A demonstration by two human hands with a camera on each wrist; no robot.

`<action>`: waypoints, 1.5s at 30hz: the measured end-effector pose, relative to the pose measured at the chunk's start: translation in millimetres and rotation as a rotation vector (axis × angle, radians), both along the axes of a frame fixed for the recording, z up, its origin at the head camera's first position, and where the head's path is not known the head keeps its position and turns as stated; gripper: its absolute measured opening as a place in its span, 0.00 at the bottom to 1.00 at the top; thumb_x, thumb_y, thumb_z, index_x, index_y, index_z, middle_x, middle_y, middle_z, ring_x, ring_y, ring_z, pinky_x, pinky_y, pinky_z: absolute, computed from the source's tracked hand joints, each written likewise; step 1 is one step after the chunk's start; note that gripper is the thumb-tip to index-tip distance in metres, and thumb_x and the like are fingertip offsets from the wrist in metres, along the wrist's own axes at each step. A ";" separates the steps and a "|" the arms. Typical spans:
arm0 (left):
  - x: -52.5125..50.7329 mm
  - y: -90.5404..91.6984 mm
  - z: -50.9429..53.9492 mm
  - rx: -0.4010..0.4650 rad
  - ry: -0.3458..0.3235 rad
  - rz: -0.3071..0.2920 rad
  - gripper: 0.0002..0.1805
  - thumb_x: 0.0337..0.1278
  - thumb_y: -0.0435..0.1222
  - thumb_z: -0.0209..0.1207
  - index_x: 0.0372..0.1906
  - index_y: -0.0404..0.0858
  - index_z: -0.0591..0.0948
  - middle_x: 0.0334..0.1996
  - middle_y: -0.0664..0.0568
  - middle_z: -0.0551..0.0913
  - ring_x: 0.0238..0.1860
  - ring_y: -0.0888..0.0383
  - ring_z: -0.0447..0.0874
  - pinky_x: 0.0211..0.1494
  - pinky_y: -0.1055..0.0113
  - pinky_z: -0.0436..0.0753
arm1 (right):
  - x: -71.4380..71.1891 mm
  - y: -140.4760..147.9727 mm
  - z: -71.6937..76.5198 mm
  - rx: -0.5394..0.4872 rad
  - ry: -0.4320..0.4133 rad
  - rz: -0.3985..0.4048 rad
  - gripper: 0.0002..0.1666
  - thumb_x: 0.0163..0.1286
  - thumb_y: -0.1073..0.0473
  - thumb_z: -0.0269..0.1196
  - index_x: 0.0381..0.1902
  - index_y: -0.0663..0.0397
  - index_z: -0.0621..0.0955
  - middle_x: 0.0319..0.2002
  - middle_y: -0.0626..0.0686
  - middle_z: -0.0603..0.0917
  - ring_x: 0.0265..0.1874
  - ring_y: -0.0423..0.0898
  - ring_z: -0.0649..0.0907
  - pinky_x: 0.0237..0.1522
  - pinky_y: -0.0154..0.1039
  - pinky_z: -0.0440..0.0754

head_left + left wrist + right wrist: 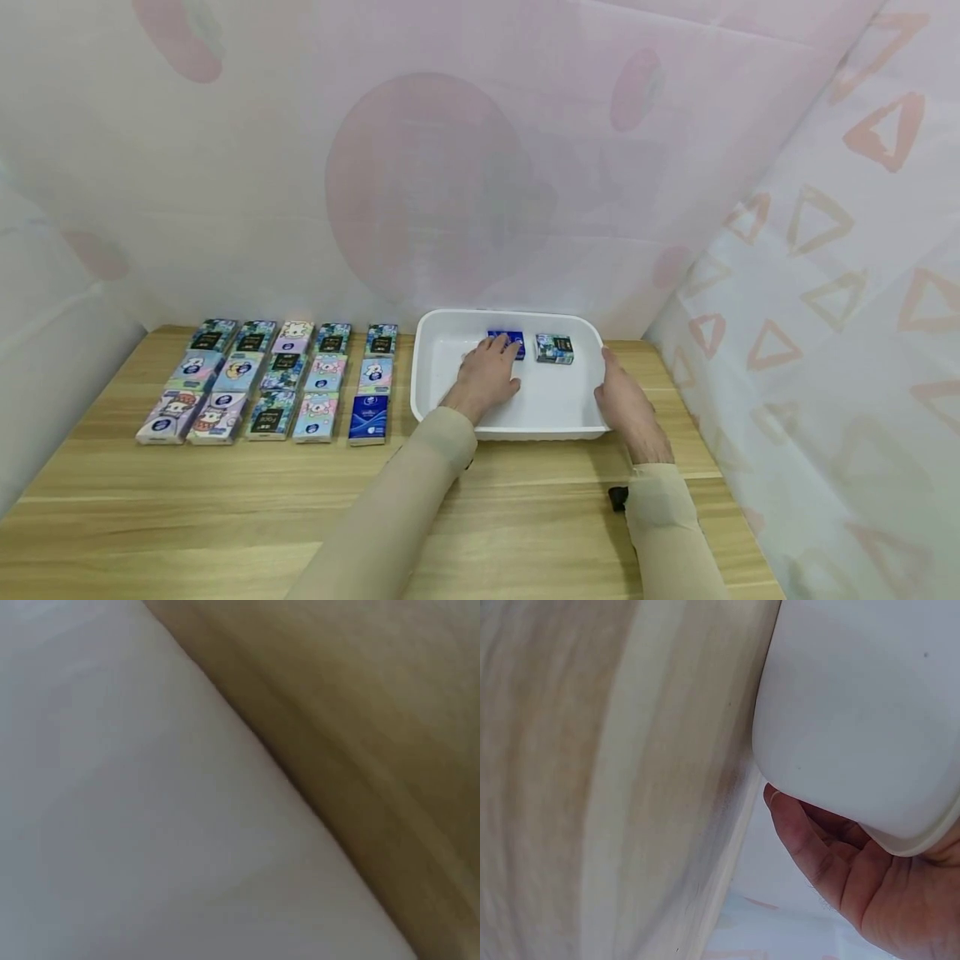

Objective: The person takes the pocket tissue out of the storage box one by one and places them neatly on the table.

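A white plastic tray (450, 423) rests on the table, with a blue tissue pack (517, 344) and a dark floral tissue pack (554, 349) inside. My left hand (483, 379) reaches over the front rim; its fingers lie on the blue pack and partly cover it, while the thumb stands apart from it. At the tray's right end, my right hand (624, 406) grips the rim. The right wrist view shows the fingers (810, 851) curled under the rim, against the tray's outer wall (840, 742). Only a pale surface and a brown one appear, blurred, in the left wrist view.
Left of the tray, rows of tissue packs in several designs lie on the wooden table (187, 517); a blue pack (368, 419) is at the front of the nearest column. Patterned sheeting (420, 192) rises behind the table and along its sides.
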State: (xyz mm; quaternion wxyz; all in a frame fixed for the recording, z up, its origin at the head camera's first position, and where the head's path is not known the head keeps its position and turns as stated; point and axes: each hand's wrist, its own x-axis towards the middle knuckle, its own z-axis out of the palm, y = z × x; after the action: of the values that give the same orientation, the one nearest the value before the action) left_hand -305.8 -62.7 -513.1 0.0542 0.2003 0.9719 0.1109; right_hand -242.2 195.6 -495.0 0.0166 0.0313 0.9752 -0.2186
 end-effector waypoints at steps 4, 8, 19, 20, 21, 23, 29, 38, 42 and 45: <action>-0.9 -1.5 -1.5 0.009 -0.027 0.008 0.44 0.87 0.53 0.64 0.95 0.43 0.64 0.97 0.42 0.61 0.97 0.40 0.59 0.98 0.40 0.67 | 0.2 0.1 0.6 0.002 -0.001 -0.001 0.45 0.86 0.72 0.54 0.94 0.71 0.53 0.71 0.83 0.83 0.49 0.63 0.93 0.52 0.60 0.96; 12.2 -4.8 19.1 0.000 -0.057 0.016 0.42 0.89 0.49 0.64 0.94 0.40 0.65 0.96 0.41 0.61 0.97 0.40 0.59 0.99 0.41 0.65 | -0.1 0.7 -0.3 0.008 -0.002 -0.004 0.45 0.86 0.72 0.54 0.94 0.71 0.53 0.70 0.82 0.84 0.48 0.63 0.93 0.52 0.60 0.96; -15.1 -2.2 -16.2 0.035 0.093 0.025 0.34 0.82 0.49 0.70 0.83 0.40 0.80 0.81 0.44 0.82 0.80 0.41 0.82 0.77 0.42 0.91 | -1.5 0.3 -1.1 -0.004 -0.020 -0.023 0.45 0.86 0.72 0.53 0.95 0.70 0.53 0.76 0.82 0.81 0.52 0.63 0.92 0.56 0.62 0.96; -14.2 -2.4 -15.3 0.038 0.115 0.025 0.33 0.81 0.49 0.70 0.81 0.40 0.81 0.79 0.44 0.84 0.77 0.42 0.84 0.72 0.41 0.93 | -1.7 0.4 -1.1 -0.004 -0.021 -0.023 0.45 0.86 0.72 0.53 0.95 0.70 0.53 0.76 0.82 0.80 0.53 0.63 0.92 0.57 0.62 0.96; -9.8 -3.0 -7.6 0.032 0.114 0.025 0.32 0.82 0.49 0.70 0.80 0.40 0.81 0.78 0.44 0.85 0.76 0.42 0.84 0.71 0.42 0.94 | -1.8 0.6 -0.8 -0.003 -0.021 -0.021 0.45 0.86 0.72 0.53 0.95 0.70 0.53 0.76 0.82 0.80 0.53 0.64 0.92 0.57 0.62 0.96; -2.7 -3.9 3.8 0.024 0.122 0.025 0.30 0.82 0.48 0.70 0.78 0.39 0.83 0.75 0.44 0.86 0.73 0.43 0.85 0.68 0.42 0.94 | -1.9 0.6 -0.6 -0.001 -0.021 -0.019 0.45 0.86 0.72 0.53 0.95 0.70 0.53 0.76 0.82 0.80 0.53 0.64 0.92 0.57 0.62 0.96; 6.7 -4.0 18.2 0.008 0.124 0.019 0.25 0.83 0.47 0.71 0.74 0.41 0.86 0.68 0.46 0.90 0.69 0.45 0.86 0.69 0.47 0.93 | -1.4 0.7 -0.6 0.003 -0.019 -0.015 0.45 0.87 0.71 0.53 0.95 0.70 0.53 0.75 0.82 0.81 0.53 0.64 0.92 0.58 0.62 0.96; 9.0 -6.8 18.0 0.084 0.066 -0.003 0.23 0.79 0.41 0.76 0.69 0.39 0.87 0.61 0.43 0.92 0.65 0.43 0.87 0.72 0.45 0.93 | 0.0 -0.4 0.1 -0.006 -0.009 -0.008 0.45 0.87 0.72 0.53 0.95 0.70 0.53 0.75 0.82 0.81 0.53 0.64 0.93 0.57 0.62 0.96; -8.8 -5.6 -7.0 0.089 0.083 -0.016 0.22 0.76 0.40 0.78 0.66 0.40 0.87 0.59 0.44 0.92 0.62 0.44 0.87 0.65 0.48 0.95 | 0.8 -0.5 -0.1 -0.005 -0.004 -0.007 0.45 0.86 0.72 0.53 0.94 0.70 0.53 0.75 0.82 0.81 0.53 0.64 0.93 0.56 0.62 0.97; -21.4 -5.9 -23.3 0.092 0.106 -0.036 0.19 0.73 0.42 0.80 0.60 0.43 0.88 0.56 0.46 0.91 0.60 0.47 0.87 0.62 0.51 0.95 | 0.9 -0.4 0.0 -0.004 0.001 -0.004 0.45 0.86 0.72 0.53 0.94 0.70 0.53 0.75 0.82 0.81 0.52 0.64 0.93 0.56 0.62 0.96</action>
State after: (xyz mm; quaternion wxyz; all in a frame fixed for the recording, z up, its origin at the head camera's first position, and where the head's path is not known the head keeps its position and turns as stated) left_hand -327.2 -68.6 -536.4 -0.0048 0.2256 0.9636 0.1436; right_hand -241.3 195.2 -495.0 0.0160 0.0331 0.9747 -0.2205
